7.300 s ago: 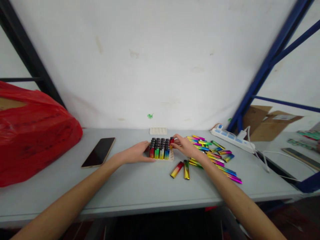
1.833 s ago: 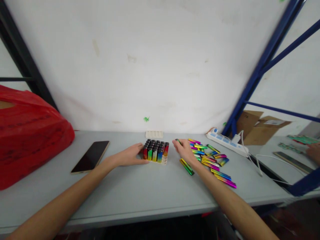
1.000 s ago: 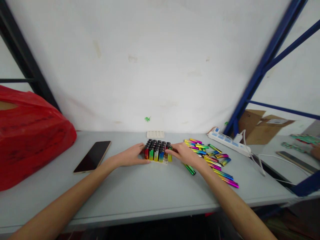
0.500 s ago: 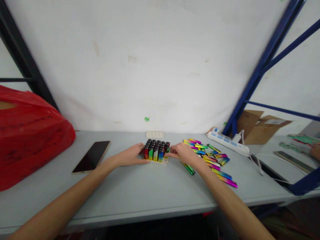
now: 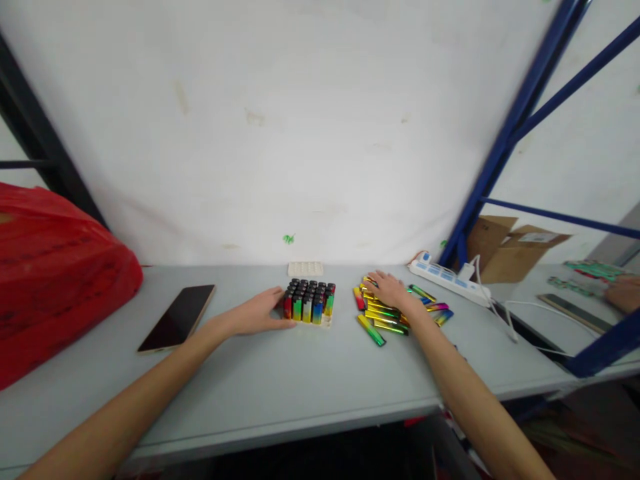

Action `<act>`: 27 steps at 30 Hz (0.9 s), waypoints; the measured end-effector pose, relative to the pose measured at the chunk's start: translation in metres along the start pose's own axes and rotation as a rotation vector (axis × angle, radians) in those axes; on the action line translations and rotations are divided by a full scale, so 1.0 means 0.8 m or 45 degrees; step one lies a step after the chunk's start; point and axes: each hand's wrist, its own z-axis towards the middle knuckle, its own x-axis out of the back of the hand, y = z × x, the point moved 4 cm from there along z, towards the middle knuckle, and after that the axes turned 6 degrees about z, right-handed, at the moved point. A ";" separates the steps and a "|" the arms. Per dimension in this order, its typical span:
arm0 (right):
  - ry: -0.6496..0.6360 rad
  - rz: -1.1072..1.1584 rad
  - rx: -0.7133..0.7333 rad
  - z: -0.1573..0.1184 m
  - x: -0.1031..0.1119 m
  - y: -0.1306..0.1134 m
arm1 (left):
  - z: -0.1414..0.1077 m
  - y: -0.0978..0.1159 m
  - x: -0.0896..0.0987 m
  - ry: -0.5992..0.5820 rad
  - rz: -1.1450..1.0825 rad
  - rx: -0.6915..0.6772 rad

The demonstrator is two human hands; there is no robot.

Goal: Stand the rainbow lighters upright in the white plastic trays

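Note:
Several upright lighters [image 5: 307, 308] with black tops and shiny coloured bodies stand in rows in a white tray [image 5: 326, 322]. Round the left end of this tray curls my left hand [image 5: 257, 313], thumb along the front and fingers behind. To the right, shiny lighters [image 5: 383, 318] in yellow, green, blue and pink lie in a loose pile. My right hand [image 5: 393, 293] rests over the back of that pile with its fingers stretched out; it covers some lighters. A yellow-green lighter [image 5: 371, 331] lies at the pile's front left.
A second white tray [image 5: 305, 269] lies against the wall. At left are a phone [image 5: 177, 319] and a red plastic bag [image 5: 65, 280]. A power strip [image 5: 450, 280] with cables, a blue post [image 5: 500, 153] and a cardboard box [image 5: 517, 253] stand at right. Another person's hand [image 5: 623, 293] shows far right.
My right hand has left the tray's right end and moved right onto the loose pile, opening its fingers. Lighters there have shifted. My left hand stays at the tray. The view has turned slightly.

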 end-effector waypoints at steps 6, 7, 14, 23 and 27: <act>-0.059 0.151 0.197 0.001 0.001 -0.019 | 0.001 -0.002 -0.001 0.027 -0.020 -0.010; -0.056 0.164 0.214 0.001 0.001 -0.021 | 0.001 -0.002 0.000 0.031 -0.021 -0.002; -0.036 0.230 0.313 0.000 0.012 -0.029 | 0.002 -0.005 -0.001 0.009 0.010 0.007; 0.002 0.321 0.374 -0.001 0.029 -0.034 | 0.002 -0.008 -0.003 0.033 -0.040 -0.001; 0.041 0.365 0.394 -0.003 0.035 -0.037 | 0.001 -0.003 -0.001 0.008 -0.008 0.007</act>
